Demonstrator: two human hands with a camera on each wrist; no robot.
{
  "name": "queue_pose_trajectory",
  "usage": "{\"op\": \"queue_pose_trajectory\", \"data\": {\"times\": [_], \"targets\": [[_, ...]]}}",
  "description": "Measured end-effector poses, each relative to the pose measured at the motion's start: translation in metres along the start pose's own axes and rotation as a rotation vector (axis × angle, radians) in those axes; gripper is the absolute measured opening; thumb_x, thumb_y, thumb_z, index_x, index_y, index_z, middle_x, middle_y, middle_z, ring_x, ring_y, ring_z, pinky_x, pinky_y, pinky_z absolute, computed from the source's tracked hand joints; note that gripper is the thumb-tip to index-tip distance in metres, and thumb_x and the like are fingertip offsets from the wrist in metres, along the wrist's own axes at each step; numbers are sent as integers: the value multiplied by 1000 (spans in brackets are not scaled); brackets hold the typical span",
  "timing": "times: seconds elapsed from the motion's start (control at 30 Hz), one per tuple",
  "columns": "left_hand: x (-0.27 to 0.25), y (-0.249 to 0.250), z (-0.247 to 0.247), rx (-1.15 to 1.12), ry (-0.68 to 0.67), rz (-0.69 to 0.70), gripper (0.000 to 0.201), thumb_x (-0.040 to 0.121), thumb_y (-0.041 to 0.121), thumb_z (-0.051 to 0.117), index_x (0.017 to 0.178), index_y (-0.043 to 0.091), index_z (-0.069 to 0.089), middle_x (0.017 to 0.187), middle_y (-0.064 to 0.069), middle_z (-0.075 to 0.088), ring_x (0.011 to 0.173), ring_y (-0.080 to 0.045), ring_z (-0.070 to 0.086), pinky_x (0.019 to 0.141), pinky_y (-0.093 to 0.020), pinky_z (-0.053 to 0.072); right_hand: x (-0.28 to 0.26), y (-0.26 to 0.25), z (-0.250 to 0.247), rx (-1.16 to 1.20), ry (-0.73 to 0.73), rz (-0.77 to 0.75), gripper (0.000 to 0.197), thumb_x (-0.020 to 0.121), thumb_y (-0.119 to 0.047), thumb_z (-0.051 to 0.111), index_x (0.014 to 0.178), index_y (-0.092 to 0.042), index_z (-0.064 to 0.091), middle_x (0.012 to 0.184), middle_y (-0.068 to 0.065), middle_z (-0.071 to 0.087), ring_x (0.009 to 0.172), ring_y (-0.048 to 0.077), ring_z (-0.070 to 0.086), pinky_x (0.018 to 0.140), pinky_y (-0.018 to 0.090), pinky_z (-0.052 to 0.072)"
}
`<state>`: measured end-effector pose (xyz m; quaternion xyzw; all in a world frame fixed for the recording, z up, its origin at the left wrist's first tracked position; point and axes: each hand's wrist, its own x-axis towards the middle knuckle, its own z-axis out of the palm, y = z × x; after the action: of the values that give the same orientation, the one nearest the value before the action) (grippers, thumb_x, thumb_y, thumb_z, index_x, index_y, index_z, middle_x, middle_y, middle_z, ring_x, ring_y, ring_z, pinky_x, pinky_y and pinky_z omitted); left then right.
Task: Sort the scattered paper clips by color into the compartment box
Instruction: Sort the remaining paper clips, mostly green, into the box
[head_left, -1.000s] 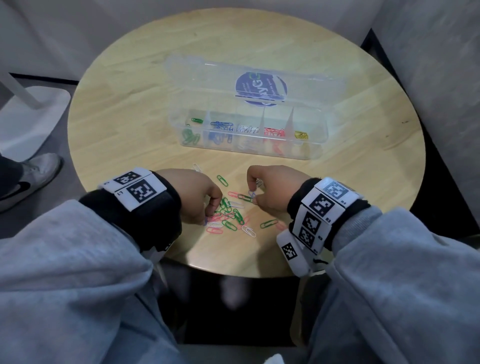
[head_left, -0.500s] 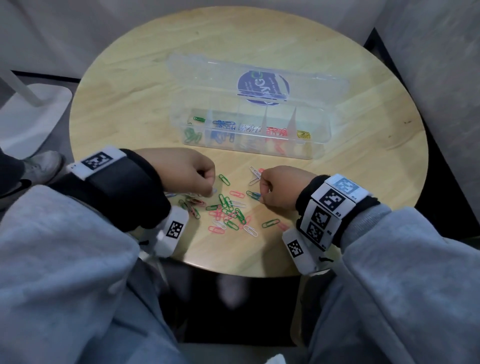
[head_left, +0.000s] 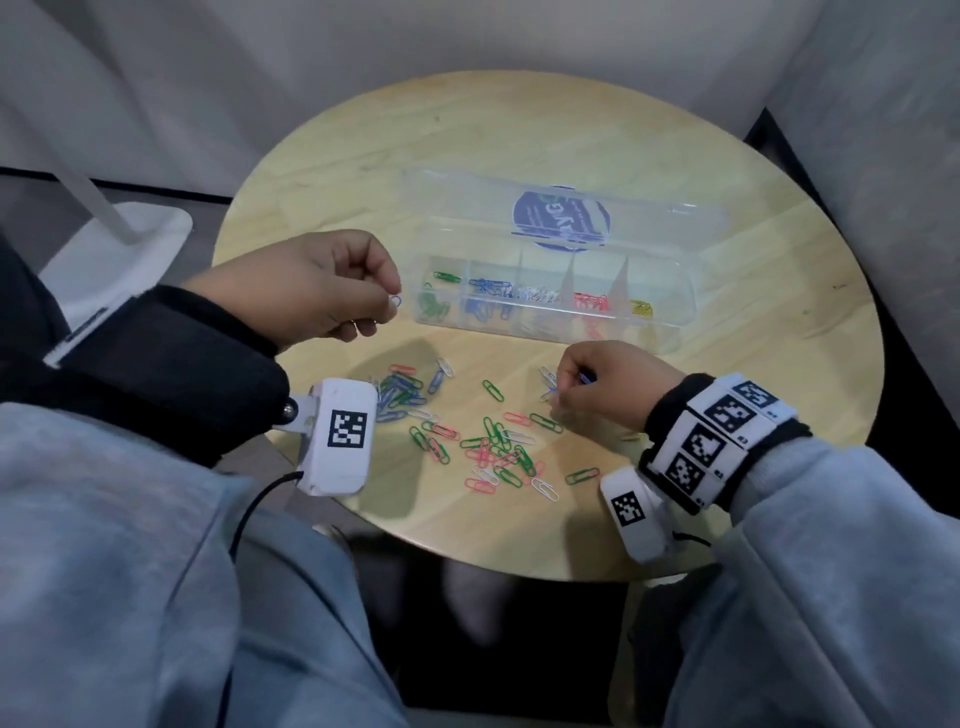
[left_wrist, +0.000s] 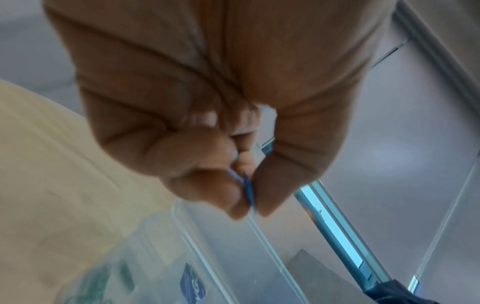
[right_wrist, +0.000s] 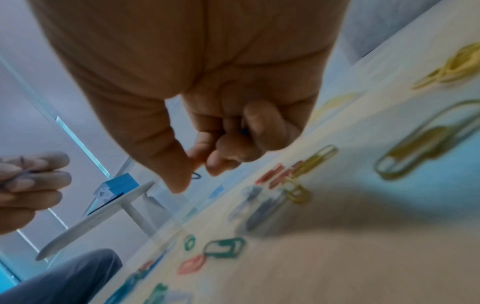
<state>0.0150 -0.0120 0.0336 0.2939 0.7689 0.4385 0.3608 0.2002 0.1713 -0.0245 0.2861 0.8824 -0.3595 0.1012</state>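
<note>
1. Loose paper clips (head_left: 493, 441) lie scattered between both hands.
2. The right hand (head_left: 602, 387), low beside them, pinches a blue clip (right_wrist: 196, 175).
3. The left hand (head_left: 311, 286), raised, pinches another blue paper clip (head_left: 396, 301); best released over the blue compartment of the compartment box (head_left: 675, 325), just beyond.

The compartment box (head_left: 675, 312) lid's blue sticker lettering is illegible.

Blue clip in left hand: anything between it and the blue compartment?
Nothing visible. The left hand pinches the blue clip just left of the open compartment box. The blue compartment is second from left; only the green compartment lies between.
</note>
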Motion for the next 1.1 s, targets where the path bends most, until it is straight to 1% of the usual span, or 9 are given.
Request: {"op": "queue_pose_trajectory", "data": {"times": [0.07, 0.13, 0.27, 0.47, 0.57, 0.7, 0.8, 0.93, 1.1], "targets": [[-2, -3, -8, -39, 33, -18, 19, 76, 1, 63, 78, 20, 59, 43, 11, 54, 39, 1, 50, 40, -9, 40, 0, -6, -5, 33, 15, 7, 24, 80, -16, 68, 64, -20, 51, 62, -6, 51, 54, 8, 45, 54, 19, 38], [-3, -6, -16, -55, 75, -53, 28, 87, -5, 51, 80, 19, 63, 44, 10, 52, 38, 0, 50, 40, -9, 41, 0, -12, -9, 114, 19, 22, 24, 80, -13, 68, 64, -18, 50, 58, -4, 53, 52, 12, 46, 58, 25, 40], [-1, -14, -22, -77, 120, -132, 33, 88, -7, 41, 70, 13, 61, 62, -3, 47, 34, 0, 48, 36, -9, 37, 5, -28, -5, 237, 31, -14, 27, 83, -2, 63, 69, -17, 46, 59, 2, 55, 52, 19, 50, 56, 29, 41], [14, -34, -12, 14, 32, -238, 29, 87, -3, 41, 64, 12, 50, 60, -4, 46, 39, -9, 43, 35, -12, 29, 14, -56, 13, 263, -156, -49, 35, 84, 6, 51, 87, -28, 55, 62, 1, 49, 52, 15, 46, 53, 25, 40], [18, -46, -9, 162, -63, -266, 25, 87, 2, 49, 65, 13, 47, 57, -3, 36, 48, -16, 28, 43, -19, 22, 15, -62, 14, 498, -158, 56, 35, 84, 11, 37, 76, -16, 58, 58, 6, 38, 41, 12, 39, 40, 20, 30], [12, -42, -9, 430, -76, -269, 20, 84, 15, 60, 67, 15, 50, 59, -2, 41, 52, -17, 32, 52, -25, 25, 14, -63, 11, 736, -143, 187, 32, 86, 6, 27, 67, -9, 49, 59, 5, 37, 40, 12, 38, 37, 17, 25], [8, -39, -12, 531, -8, -225, 23, 79, 21, 66, 65, 15, 48, 58, 0, 43, 54, -16, 36, 56, -27, 28, 16, -67, 7, 727, -137, 213, 32, 86, 5, 26, 67, -7, 48, 59, 6, 36, 47, 16, 39, 37, 17, 27], [14, -50, 1, 611, -32, -173, 25, 74, 25, 72, 63, 18, 50, 59, 5, 49, 56, -13, 42, 54, -25, 29, 27, -73, 8, 697, -132, 198, 32, 89, 3, 28, 66, -7, 48, 60, 5, 36, 48, 15, 39, 37, 18, 27], [18, -55, 19, 738, -68, -174, 17, 69, 24, 72, 73, 21, 55, 63, 8, 51, 58, -12, 46, 49, -21, 29, 43, -68, 21, 445, -103, 104, 26, 89, -3, 52, 67, -15, 53, 54, 5, 40, 41, 11, 39, 40, 18, 30]]}}
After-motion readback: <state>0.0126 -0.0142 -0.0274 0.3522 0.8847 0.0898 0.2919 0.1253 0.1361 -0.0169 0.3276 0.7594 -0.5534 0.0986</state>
